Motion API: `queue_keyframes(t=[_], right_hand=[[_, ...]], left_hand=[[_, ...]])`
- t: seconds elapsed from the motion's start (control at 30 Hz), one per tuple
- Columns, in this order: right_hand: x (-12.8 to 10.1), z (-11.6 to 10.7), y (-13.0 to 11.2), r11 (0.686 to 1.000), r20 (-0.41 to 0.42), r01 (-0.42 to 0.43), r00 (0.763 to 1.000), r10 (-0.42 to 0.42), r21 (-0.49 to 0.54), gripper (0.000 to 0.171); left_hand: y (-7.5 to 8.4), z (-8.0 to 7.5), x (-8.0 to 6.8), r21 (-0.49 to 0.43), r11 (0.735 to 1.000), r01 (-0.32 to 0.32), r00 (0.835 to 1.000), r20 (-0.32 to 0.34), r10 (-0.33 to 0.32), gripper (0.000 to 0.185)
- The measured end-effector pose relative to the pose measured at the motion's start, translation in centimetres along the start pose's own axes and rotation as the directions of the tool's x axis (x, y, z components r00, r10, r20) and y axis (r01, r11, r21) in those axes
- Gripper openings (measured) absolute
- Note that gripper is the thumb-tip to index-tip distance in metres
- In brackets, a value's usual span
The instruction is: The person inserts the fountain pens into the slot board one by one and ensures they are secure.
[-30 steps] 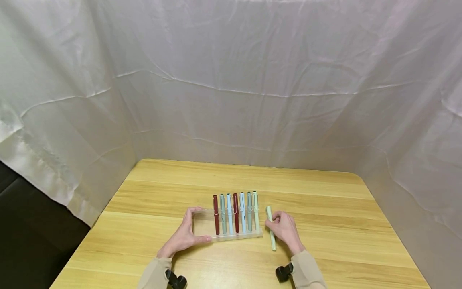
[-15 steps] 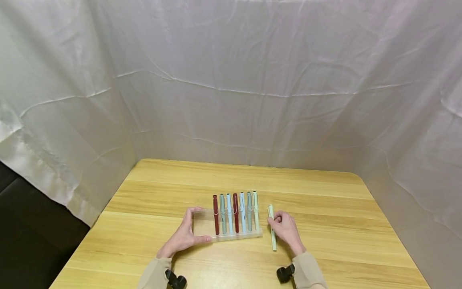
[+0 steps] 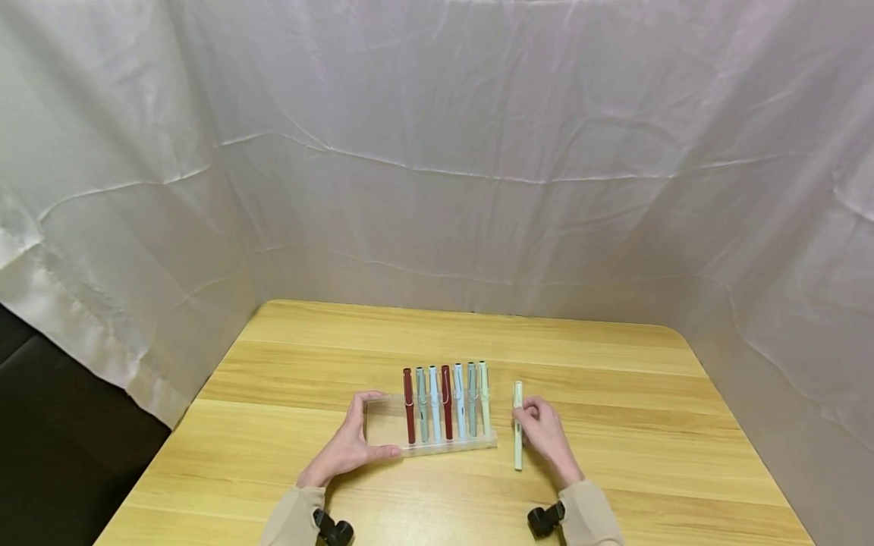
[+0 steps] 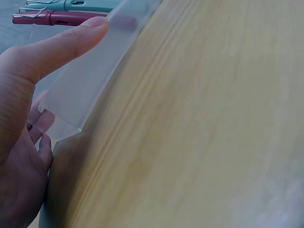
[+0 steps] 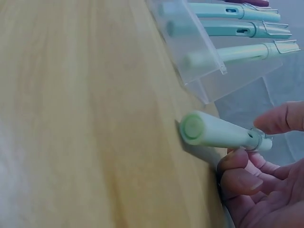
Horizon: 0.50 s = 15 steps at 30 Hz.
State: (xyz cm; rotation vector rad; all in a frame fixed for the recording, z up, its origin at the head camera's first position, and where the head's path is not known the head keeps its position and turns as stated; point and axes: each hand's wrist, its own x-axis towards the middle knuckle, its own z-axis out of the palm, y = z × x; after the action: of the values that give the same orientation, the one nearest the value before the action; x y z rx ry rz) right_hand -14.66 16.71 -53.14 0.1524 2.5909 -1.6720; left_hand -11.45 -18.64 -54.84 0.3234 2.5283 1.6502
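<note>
My left hand (image 3: 347, 446) grips the left end of a clear plastic pen stand (image 3: 445, 450), its thumb over the front lip (image 4: 95, 78) and its fingers behind. Several capped pens lean side by side in the stand: dark red (image 3: 410, 425), grey-green (image 3: 424, 426), light blue (image 3: 435, 425) and, at the right end, pale green (image 3: 485, 419). To the right of the stand, my right hand (image 3: 544, 434) pinches another pale green pen (image 5: 216, 131) near its clip between thumb and fingers. In the head view this pen points straight away from me, cap end far.
The stand's left part (image 3: 384, 425) holds no pens. Everything rests on a wooden table (image 3: 614, 371) with light grain. Pale curtains (image 3: 451, 227) hang behind and at both sides. A dark surface (image 3: 61, 432) shows beyond the table at the left.
My right hand has moved slightly right with the pale green pen and turned it from slanted to nearly straight, its clip now facing up. My left hand and the stand have not moved.
</note>
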Motion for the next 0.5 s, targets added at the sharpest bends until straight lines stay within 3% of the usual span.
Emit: queue_keyframes(t=[0.23, 0.5], right_hand=[[-0.11, -0.19, 0.19, 0.992, 0.02, 0.001, 1.0, -0.003, 0.123, 0.023], [-0.19, -0.43, -0.17, 0.963, -0.017, 0.016, 1.0, -0.012, 0.269, 0.027]], left_hand=[[0.1, 0.06, 0.04, -0.003, 1.0, -0.012, 1.0, 0.008, 0.012, 0.102], [0.06, 0.07, 0.09, -0.006, 1.0, -0.014, 1.0, 0.004, 0.014, 0.102]])
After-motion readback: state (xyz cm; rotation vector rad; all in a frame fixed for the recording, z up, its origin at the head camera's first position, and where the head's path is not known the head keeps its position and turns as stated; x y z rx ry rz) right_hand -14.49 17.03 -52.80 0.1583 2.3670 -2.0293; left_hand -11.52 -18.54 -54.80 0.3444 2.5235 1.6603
